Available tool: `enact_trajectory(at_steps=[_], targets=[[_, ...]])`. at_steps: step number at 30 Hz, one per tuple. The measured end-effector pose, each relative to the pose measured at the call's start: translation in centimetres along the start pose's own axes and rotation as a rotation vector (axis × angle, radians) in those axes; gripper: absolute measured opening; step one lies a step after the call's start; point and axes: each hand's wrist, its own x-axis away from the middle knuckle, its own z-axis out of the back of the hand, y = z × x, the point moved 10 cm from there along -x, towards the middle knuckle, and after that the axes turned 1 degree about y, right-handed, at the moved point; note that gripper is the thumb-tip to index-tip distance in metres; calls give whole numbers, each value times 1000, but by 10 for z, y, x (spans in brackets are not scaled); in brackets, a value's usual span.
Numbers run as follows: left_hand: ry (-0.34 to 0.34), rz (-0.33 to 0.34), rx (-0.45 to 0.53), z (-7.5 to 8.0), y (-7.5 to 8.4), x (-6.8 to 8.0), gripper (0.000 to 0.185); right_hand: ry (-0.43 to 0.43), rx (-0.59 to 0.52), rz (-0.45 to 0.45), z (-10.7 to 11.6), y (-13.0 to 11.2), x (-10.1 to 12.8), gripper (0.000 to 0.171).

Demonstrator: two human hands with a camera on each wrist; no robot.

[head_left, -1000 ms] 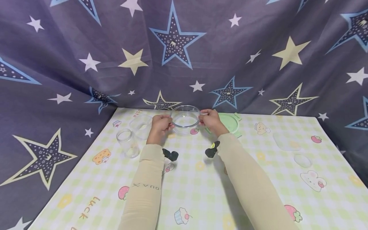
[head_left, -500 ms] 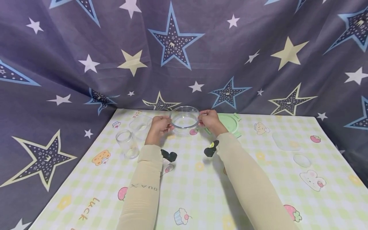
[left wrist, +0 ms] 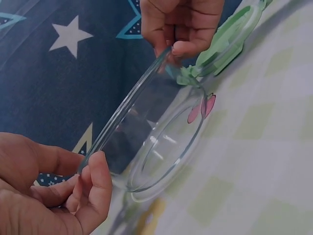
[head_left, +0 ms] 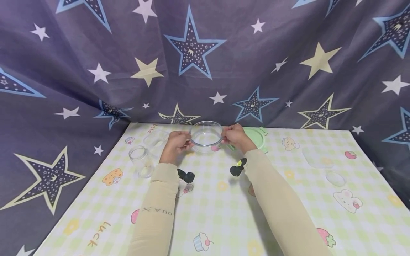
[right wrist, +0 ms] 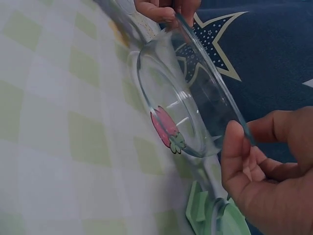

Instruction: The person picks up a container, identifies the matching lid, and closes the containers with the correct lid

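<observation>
Together, the fingers (left wrist: 95,178) of the left hand (head_left: 177,141) and those of the right hand (head_left: 235,134) were curled on the rim of a round glass bowl (head_left: 206,136), pinching it from opposite sides. In the left wrist view the left thumb lay against the near edge of the rim, and in the right wrist view the right thumb (right wrist: 234,156) pressed on the rim in the same way. The bowl was held between both hands at the far middle of the worktop (head_left: 224,213), just in front of the curtain; in the wrist views it looked tilted, but I cannot tell if its bottom touched the worktop.

Just behind the right hand lay a green lid (head_left: 256,137), flat on the worktop. Left of the left hand was a clear square box (head_left: 156,138), and nearer to the person a small glass jar (head_left: 140,160) stood upright. Far to the right lay a clear square lid (head_left: 317,157) and a small clear round lid (head_left: 335,178), well apart from the hands. Both arms wore beige sleeves (head_left: 157,213). The worktop had a checked cloth in pale green and yellow with cartoon pictures, and behind it hung a dark curtain (head_left: 96,42) with stars.
</observation>
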Motion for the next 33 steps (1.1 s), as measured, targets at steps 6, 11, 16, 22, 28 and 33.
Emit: enact_trajectory(at_steps=[6, 11, 16, 22, 28, 33], targets=[[-16, 17, -17, 0, -2, 1, 43, -60, -11, -41, 1, 5, 1, 16], [-39, 30, -19, 0, -4, 1, 45, -94, -40, -62, -1, 8, 3, 6], [-71, 30, -8, -3, -4, 4, 46, -110, -58, -73, 0, 10, 7, 14], [-83, 22, -10, -3, -2, 8, 43, -131, -56, -71, 1, 11, 13, 30], [-105, 23, -53, -4, -2, 13, 45, -144, -41, -80, 2, 12, 20, 37], [-115, 6, -101, -6, -1, 16, 44, -156, -22, -74, 1, 12, 27, 33]])
